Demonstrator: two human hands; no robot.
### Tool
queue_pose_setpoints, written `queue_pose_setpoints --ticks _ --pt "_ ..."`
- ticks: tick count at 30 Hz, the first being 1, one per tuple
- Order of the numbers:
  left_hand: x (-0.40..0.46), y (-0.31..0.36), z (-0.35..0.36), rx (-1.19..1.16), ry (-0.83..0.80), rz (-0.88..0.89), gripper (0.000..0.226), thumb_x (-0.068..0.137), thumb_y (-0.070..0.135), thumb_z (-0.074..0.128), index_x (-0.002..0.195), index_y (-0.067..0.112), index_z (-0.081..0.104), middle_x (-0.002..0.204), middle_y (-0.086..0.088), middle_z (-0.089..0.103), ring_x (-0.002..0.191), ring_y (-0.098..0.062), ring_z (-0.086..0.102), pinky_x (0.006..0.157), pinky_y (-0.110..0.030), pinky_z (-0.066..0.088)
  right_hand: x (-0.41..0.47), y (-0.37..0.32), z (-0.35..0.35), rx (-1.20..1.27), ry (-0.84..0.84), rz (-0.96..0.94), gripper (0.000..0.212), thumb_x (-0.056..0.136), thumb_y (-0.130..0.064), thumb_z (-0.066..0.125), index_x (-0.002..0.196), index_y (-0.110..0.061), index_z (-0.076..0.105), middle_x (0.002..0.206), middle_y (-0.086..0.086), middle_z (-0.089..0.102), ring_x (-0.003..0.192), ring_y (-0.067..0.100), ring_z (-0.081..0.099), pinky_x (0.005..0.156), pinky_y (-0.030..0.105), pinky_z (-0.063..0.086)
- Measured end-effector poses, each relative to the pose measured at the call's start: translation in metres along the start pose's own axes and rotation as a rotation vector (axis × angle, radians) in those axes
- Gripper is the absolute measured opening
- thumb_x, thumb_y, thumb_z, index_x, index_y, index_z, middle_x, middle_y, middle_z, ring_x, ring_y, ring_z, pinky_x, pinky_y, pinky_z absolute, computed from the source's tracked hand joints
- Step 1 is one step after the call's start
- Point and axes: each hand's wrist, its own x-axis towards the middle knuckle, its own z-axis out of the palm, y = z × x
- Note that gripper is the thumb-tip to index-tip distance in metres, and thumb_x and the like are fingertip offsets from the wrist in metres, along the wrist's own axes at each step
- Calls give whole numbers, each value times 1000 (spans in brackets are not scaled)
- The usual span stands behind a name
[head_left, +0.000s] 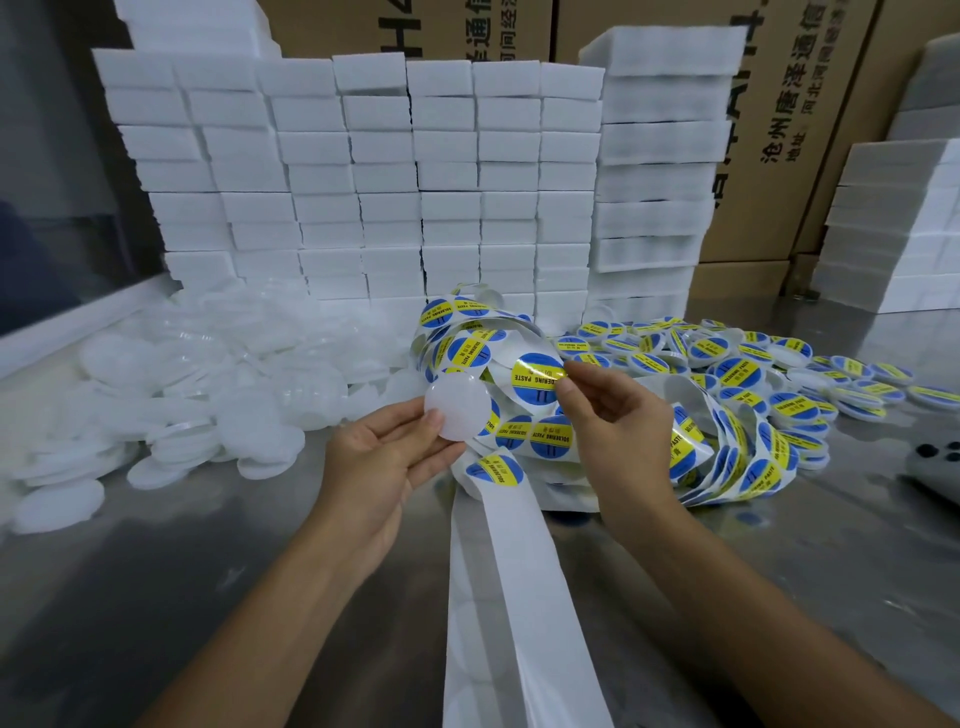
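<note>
Left hand (384, 457) is gripping a white lid (457, 410); right hand (618, 431) is pinching a round sticker (537, 374), yellow band lying left to right.

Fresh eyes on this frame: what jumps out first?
The blue and yellow round sticker pinched in the right hand at centre, next to the plain white lid held by the left hand. Behind them a tangled sticker strip spills to the right toward a heap of labelled lids, with unlabelled white lids piled on the left. A wall of stacked white foam blocks fills the back.
</note>
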Motion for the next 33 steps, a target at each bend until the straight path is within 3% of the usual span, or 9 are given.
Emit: queue_pose_setpoints --ticks 4,8,11,15,19,23,27,33 --pt "1 -1 -2 -5 9 -14 19 83 -1 65 102 -3 66 91 -15 76 85 -26 74 70 -29 61 0 -1 0 99 -16 79 13 87 -10 73 89 -22 72 78 -11 76 76 0 70 64 11 51" --pt "1 -1 -2 4 6 -22 20 83 0 65 103 -3 65 92 -15 76 87 -26 74 71 -30 61 -1 -5 -1 134 -47 113 13 86 -9 73 95 -19 73 81 -6 76 76 2 70 66 11 51" --pt "0 -1 -2 4 8 -28 19 83 0 65 102 -2 65 91 -14 76 86 -25 74 70 -29 61 -2 -8 0 75 -90 90 12 88 -13 71 85 -25 72 79 -10 75 75 0 68 67 14 51" --pt "0 -1 -2 15 6 -23 17 81 0 66 98 -1 67 89 -15 76 83 -25 74 68 -27 60 -5 -12 1 -3 -171 31 12 89 -17 70 82 -27 71 99 -3 71 81 1 66 71 19 52" --pt "-1 -1 -1 21 6 -19 20 78 -1 68 98 -2 67 88 -16 76 79 -23 74 67 -26 59 -9 -16 2 105 -240 78 8 88 -14 70 86 -21 73 75 -8 74 70 -1 66 64 12 50" --pt "-2 0 1 21 -3 -16 20 75 -1 69 95 -1 67 86 -15 76 77 -23 74 64 -26 59 -13 -15 5 122 -334 121 9 88 -10 69 86 -18 73 72 -9 74 63 -2 65 58 11 48" --pt "-4 1 3 8 -13 -21 33 62 7 72 93 -1 66 85 -16 76 76 -24 75 62 -26 59 -16 -14 6 89 -346 116 7 86 -10 72 88 -16 75 85 -2 78 78 4 72 63 12 50" --pt "-4 1 4 42 -29 -35 42 61 10 74 100 -2 66 88 -15 76 78 -25 75 62 -25 58 -18 -12 8 78 -343 95 9 83 -6 73 89 -12 75 89 5 78 88 20 74 81 27 60"
